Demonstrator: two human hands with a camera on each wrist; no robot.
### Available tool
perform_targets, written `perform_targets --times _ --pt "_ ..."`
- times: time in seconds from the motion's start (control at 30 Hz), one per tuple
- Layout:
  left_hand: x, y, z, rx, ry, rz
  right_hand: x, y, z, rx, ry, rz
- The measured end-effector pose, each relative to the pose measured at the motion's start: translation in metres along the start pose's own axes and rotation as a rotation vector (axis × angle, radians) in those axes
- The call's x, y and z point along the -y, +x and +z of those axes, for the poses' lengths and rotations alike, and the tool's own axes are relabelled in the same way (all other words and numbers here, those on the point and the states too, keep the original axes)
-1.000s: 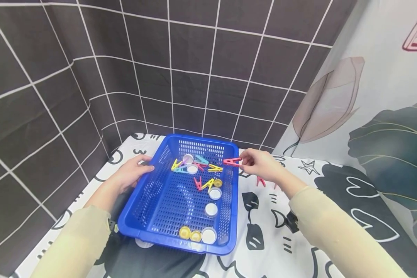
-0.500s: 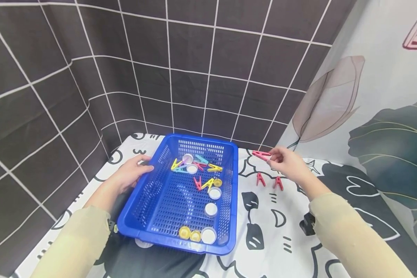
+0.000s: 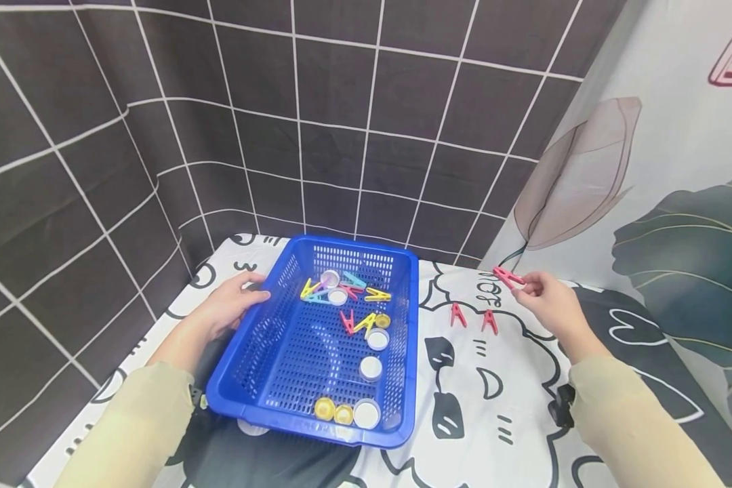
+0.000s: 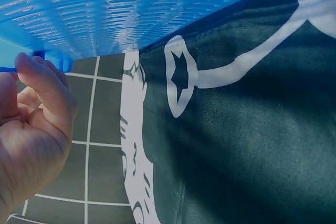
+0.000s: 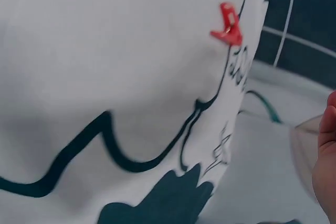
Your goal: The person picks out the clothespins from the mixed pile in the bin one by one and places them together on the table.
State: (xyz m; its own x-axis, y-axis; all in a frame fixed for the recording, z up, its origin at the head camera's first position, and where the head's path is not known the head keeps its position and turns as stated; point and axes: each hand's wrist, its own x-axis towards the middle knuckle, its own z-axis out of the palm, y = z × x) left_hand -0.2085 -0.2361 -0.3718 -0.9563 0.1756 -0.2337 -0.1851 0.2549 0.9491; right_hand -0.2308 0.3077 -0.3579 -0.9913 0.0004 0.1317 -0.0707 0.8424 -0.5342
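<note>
My left hand (image 3: 234, 301) grips the left rim of a blue plastic basket (image 3: 405, 407), thumb over the edge; the left wrist view shows those fingers (image 4: 50, 85) curled at the rim. Far to the right, my right hand (image 3: 549, 305) pinches a red clothespin (image 3: 508, 277) above the cloth. Two more red clothespins lie on the cloth close by, a left one (image 3: 458, 315) and a right one (image 3: 490, 322). Inside the basket are yellow clothespins (image 3: 377, 295), red ones (image 3: 347, 322) and blue ones (image 3: 354, 280), mostly toward the back.
Round white-topped lids (image 3: 371, 369) and small yellow caps (image 3: 324, 408) also lie in the basket, along its right side and front. A patterned black-and-white cloth (image 3: 476, 413) covers the surface. Dark tile-patterned sheeting (image 3: 335, 163) rises behind, with a leaf-print curtain (image 3: 585, 224) at the right.
My right hand has carried the red clothespin from the basket's right rim farther right over the cloth, uncovering the two red clothespins there. The left hand and basket stay put.
</note>
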Motion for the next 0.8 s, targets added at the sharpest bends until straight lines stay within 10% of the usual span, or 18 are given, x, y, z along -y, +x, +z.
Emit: perform_targets --times 0.8 --pt "0.0 0.001 -0.001 -0.006 0.015 -0.006 -0.046 -0.025 0.024 -0.18 -0.02 0.331"
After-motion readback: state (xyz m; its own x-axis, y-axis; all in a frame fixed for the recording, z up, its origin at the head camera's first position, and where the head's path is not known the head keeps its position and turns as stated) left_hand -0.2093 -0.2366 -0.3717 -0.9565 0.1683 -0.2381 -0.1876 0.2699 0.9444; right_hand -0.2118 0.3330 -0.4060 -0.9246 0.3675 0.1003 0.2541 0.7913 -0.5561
